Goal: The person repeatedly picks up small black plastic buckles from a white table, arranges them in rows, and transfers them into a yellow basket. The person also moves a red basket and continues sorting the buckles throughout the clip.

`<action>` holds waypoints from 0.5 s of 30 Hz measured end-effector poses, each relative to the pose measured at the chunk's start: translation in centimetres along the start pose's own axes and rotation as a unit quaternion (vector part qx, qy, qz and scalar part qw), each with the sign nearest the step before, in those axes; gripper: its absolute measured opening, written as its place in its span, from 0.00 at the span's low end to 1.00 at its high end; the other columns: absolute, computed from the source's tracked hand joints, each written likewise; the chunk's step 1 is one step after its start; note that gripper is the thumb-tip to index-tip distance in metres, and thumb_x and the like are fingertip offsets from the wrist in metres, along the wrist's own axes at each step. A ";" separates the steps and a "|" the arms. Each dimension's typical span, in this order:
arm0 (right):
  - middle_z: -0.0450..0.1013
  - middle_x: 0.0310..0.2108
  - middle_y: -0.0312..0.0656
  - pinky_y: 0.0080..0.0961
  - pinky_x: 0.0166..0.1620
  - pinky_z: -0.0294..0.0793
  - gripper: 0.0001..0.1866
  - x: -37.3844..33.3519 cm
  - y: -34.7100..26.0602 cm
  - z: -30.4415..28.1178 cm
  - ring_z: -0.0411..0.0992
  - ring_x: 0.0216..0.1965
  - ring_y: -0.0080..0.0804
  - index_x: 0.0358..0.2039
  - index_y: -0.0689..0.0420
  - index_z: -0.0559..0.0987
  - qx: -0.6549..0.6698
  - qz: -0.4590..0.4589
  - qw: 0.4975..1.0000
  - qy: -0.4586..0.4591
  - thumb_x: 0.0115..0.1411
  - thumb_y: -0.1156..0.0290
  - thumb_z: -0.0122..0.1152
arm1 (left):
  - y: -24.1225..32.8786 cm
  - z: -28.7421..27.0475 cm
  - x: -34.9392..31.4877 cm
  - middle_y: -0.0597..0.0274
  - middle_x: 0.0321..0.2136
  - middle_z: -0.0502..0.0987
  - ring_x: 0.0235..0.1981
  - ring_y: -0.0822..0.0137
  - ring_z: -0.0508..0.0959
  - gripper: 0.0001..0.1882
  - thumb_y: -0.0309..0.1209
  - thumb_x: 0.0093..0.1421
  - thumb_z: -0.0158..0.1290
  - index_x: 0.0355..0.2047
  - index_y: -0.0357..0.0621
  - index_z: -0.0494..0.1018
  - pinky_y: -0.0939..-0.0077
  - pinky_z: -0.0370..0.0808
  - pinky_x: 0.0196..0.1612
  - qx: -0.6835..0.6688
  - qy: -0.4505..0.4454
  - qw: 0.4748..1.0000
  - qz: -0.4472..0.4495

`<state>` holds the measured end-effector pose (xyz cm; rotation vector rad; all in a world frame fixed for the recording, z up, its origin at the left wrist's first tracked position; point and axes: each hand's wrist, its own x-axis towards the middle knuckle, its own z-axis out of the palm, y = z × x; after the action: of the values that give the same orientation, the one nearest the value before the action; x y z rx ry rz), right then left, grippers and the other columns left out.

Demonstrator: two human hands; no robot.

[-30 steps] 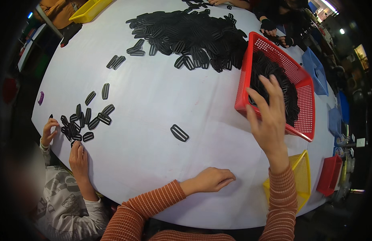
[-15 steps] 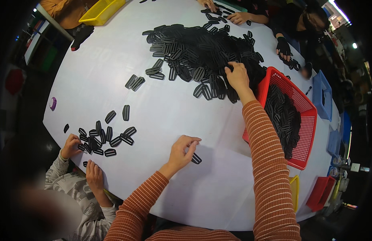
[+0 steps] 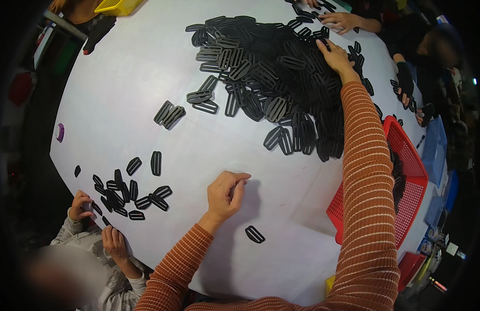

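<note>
My right hand (image 3: pixel 337 58) reaches out over the far right of a large heap of black plastic strap slider buckles (image 3: pixel 281 72). Its fingers are stretched apart and touch the heap, with no buckle visibly gripped. Over the bare white tabletop in front of me, my left hand (image 3: pixel 223 197) is closed, fingers curled and thumb near the forefinger; nothing shows in it. One loose slider buckle (image 3: pixel 255 234) lies on the table just nearer to me than that hand. A red basket (image 3: pixel 416 171) holding more buckles stands to the right, partly hidden by my right sleeve.
At the left, a person's hands (image 3: pixel 114 242) handle buckles beside a small scattered group (image 3: pixel 118 194). Others' hands (image 3: pixel 339 22) work at the far edge and right. A yellow basket (image 3: pixel 118 6), a blue basket (image 3: pixel 434 147) and a purple round object (image 3: pixel 60 132) are around the table.
My right hand has moved farther away across the heap, and the view has shifted. My left hand has drawn off the loose buckle, which now lies fully visible; its fingers are more curled.
</note>
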<state>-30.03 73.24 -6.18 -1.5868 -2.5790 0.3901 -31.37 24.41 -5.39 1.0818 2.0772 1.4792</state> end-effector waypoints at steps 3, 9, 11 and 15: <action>0.53 0.70 0.48 0.74 0.66 0.37 0.45 -2.6 -2.5 -0.7 0.46 0.72 0.48 0.69 0.35 0.62 -0.026 -0.010 0.999 -0.037 0.58 0.23 0.31 | 0.3 0.0 0.1 0.66 0.23 0.77 0.18 0.71 0.69 0.09 0.19 0.55 0.52 0.32 0.44 0.80 0.78 0.66 0.23 0.029 -0.002 1.000 0.006; 0.54 0.69 0.47 0.75 0.65 0.40 0.44 -7.8 -5.5 -0.7 0.48 0.71 0.50 0.67 0.35 0.66 -0.016 -0.028 0.998 -0.053 0.57 0.23 0.36 | 0.0 0.2 0.0 0.64 0.28 0.78 0.24 0.70 0.73 0.08 0.21 0.56 0.52 0.35 0.44 0.79 0.77 0.69 0.25 0.029 -0.010 1.000 0.004; 0.54 0.69 0.49 0.74 0.65 0.41 0.43 -9.9 -6.2 -0.6 0.49 0.71 0.50 0.67 0.35 0.66 -0.004 -0.040 0.998 -0.044 0.58 0.23 0.38 | 0.5 0.3 0.1 0.58 0.39 0.76 0.38 0.64 0.74 0.12 0.22 0.57 0.51 0.41 0.42 0.77 0.74 0.72 0.37 0.013 0.059 0.998 0.024; 0.56 0.67 0.50 0.74 0.65 0.42 0.41 -15.1 -7.3 -0.3 0.51 0.70 0.50 0.66 0.34 0.67 -0.003 -0.050 0.997 -0.063 0.58 0.25 0.42 | -0.7 0.2 -0.1 0.50 0.58 0.65 0.65 0.46 0.59 0.21 0.23 0.58 0.49 0.53 0.39 0.68 0.54 0.59 0.64 0.087 0.109 0.988 0.072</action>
<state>-29.39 56.81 -3.13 -1.4739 -2.7408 0.4876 -31.42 24.33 -6.17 1.2034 2.3605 1.5692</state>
